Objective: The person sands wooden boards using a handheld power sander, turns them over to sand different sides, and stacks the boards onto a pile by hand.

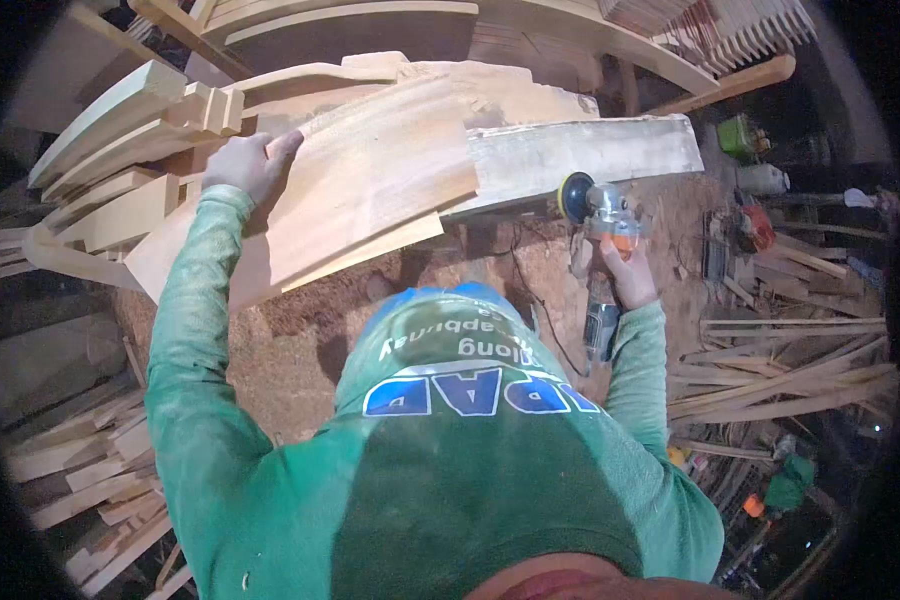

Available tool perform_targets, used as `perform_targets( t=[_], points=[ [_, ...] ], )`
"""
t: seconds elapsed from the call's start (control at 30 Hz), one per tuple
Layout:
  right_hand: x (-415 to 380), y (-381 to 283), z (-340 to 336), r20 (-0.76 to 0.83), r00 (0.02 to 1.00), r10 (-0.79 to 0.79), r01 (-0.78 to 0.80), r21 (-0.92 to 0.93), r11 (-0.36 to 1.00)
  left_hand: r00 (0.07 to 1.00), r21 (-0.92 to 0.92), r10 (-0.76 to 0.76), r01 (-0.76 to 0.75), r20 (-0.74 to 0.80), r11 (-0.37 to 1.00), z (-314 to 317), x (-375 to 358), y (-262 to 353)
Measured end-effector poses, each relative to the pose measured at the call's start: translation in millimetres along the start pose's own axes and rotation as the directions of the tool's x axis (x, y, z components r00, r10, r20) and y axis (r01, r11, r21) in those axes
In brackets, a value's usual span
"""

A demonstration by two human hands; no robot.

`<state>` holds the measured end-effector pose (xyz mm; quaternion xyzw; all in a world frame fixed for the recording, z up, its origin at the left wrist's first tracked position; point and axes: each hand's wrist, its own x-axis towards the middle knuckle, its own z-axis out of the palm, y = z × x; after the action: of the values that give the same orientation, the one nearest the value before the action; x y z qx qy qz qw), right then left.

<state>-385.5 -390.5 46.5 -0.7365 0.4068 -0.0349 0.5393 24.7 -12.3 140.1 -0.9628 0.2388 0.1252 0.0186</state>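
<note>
My left hand (248,165) grips the upper left edge of a wide, pale wooden panel (370,170), its thumb stretched along the face. My right hand (630,275) is wrapped around the front of an angle grinder (610,215) with a round yellow-and-black sanding pad. The pad faces left, just off the right end of the panel and close to a long whitish board (590,150) behind. The grinder's dark rear body and cord hang down toward me. A narrower light board (370,252) shows below the panel's lower edge.
Curved timber pieces (110,130) are stacked at the left. Thin wood strips (790,380) lie piled at the right, below a red-orange tool (757,228) and a green container (737,138). Wood offcuts (95,480) fill the lower left. Dust covers the brown floor (300,350).
</note>
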Motion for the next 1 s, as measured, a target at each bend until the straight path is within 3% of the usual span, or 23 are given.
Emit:
perform_targets(
  t=[0.1,0.13,0.23,0.27,0.37,0.43,0.47,0.57,0.6,0.7,0.8,1.0],
  points=[
    [3,10,4,0.027,0.998,-0.052,0.052,0.000,0.999,0.981,-0.077,-0.008,0.024,0.195,0.997,30,16,-3],
    [4,4,10,0.043,0.997,-0.062,0.062,0.020,0.998,0.983,-0.094,-0.024,0.042,0.182,0.995,46,24,-10],
    [0,-45,26,0.254,0.966,-0.036,0.033,0.016,0.999,0.973,-0.147,0.008,0.026,0.231,0.989,74,41,-28],
    [-1,-64,32,0.338,0.941,0.015,-0.010,-0.014,1.000,0.986,-0.159,0.037,-0.011,0.160,0.987,79,39,-28],
    [10,-91,55,0.477,0.869,-0.130,0.196,-0.090,0.976,0.991,-0.153,0.107,-0.118,-0.080,0.981,98,24,-24],
    [15,-119,71,0.576,0.816,-0.055,0.192,-0.180,0.965,0.946,-0.084,0.168,-0.198,-0.276,0.977,109,10,-15],
    [19,-124,79,0.605,0.795,-0.032,0.195,-0.206,0.959,0.991,-0.079,0.077,-0.086,-0.111,0.993,108,6,-6],
    [41,-129,97,0.669,0.742,-0.039,0.282,-0.258,0.924,0.932,-0.177,0.004,-0.073,-0.363,0.981,165,0,-7],
    [49,-133,102,0.692,0.721,-0.027,0.308,-0.285,0.908,0.924,-0.181,-0.024,-0.049,-0.382,0.982,164,-4,-3],
    [70,-133,109,0.731,0.683,0.008,0.376,-0.360,0.854,0.922,-0.208,-0.153,0.081,-0.356,0.975,157,-11,7],
    [89,-153,118,0.791,0.610,0.044,0.525,-0.445,0.726,0.918,-0.191,-0.161,0.096,-0.361,0.977,157,-10,8],
    [145,-195,130,0.753,0.656,0.039,0.531,-0.499,0.685,0.930,-0.174,-0.177,0.126,-0.322,0.977,151,-8,8]
  ],
)
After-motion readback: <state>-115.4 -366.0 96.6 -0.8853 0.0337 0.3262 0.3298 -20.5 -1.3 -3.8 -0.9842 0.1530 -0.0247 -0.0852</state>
